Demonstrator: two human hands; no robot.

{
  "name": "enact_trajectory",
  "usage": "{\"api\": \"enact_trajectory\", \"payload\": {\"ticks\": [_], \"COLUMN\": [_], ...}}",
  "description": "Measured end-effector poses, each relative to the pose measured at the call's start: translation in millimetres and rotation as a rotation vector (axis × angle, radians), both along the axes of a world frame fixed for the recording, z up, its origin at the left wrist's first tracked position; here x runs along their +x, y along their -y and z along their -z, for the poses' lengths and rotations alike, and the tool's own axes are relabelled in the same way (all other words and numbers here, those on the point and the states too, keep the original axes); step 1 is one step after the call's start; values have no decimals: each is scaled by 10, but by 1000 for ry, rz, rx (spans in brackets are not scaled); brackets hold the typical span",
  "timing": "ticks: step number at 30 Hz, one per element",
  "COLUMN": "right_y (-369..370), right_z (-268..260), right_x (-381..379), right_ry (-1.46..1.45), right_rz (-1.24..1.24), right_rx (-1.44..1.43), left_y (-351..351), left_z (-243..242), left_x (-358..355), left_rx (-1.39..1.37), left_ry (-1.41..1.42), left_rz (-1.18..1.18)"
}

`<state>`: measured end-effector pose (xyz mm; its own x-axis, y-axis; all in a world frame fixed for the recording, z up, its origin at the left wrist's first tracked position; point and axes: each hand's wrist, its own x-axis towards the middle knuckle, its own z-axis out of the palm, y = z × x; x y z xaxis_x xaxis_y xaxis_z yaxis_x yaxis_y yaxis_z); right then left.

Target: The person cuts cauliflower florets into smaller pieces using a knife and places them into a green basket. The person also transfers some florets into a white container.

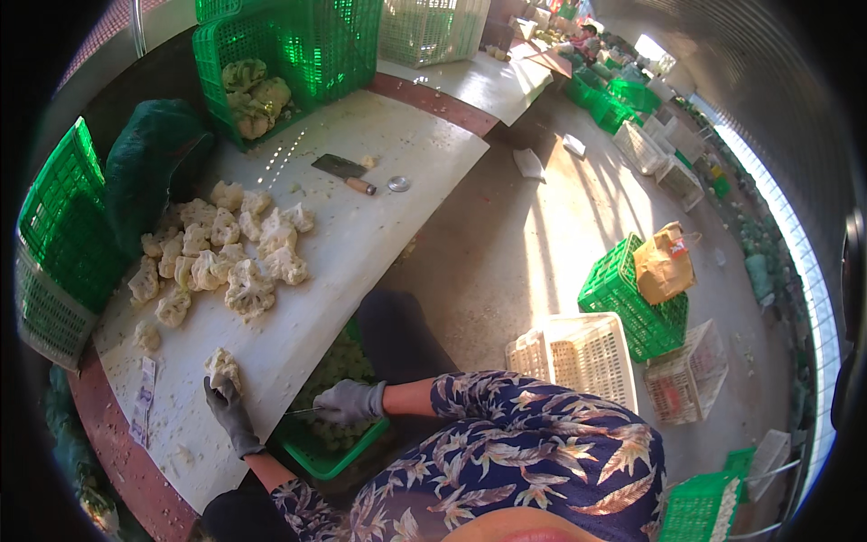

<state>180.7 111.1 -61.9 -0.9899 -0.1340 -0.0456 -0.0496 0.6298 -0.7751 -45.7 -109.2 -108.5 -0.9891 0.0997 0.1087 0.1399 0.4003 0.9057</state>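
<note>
My left hand [234,417], in a grey glove, grips a cauliflower piece [222,367] at the near part of the white tabletop [325,284]. In my gloved right hand [349,401] is a knife, its thin blade [303,411] pointing left past the table edge; the handle is hidden in my fist. Under that hand stands a green plastic crate [332,464] with small cauliflower florets [339,369] in it. Farther up the table lies a heap of cut cauliflower pieces [223,251], with one loose piece [146,336] nearer my left hand.
A cleaver [342,169] with a wooden handle lies beside a small round metal lid [398,183]. Behind the heap slumps a dark green mesh sack [149,162]. Cauliflower heads [254,98] fill part of a tipped green crate [325,54]. White crates [576,352] stand on the floor to the right.
</note>
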Motion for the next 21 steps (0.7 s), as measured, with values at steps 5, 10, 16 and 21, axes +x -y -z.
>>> {"api": "enact_trajectory", "payload": {"ticks": [5, 10, 16, 21], "right_y": [23, 43, 144, 148], "right_z": [-34, 5, -141, -284], "right_x": [-86, -204, -406, -673], "right_ry": [32, 34, 195, 199], "right_rz": [85, 263, 331, 331], "right_rx": [-53, -221, -438, -443], "left_y": [44, 61, 62, 173], "left_z": [24, -61, -242, -448], "left_x": [-18, 23, 144, 127], "left_rx": [-13, 141, 344, 489], "left_ry": [14, 87, 174, 263], "left_rz": [15, 85, 80, 62]}}
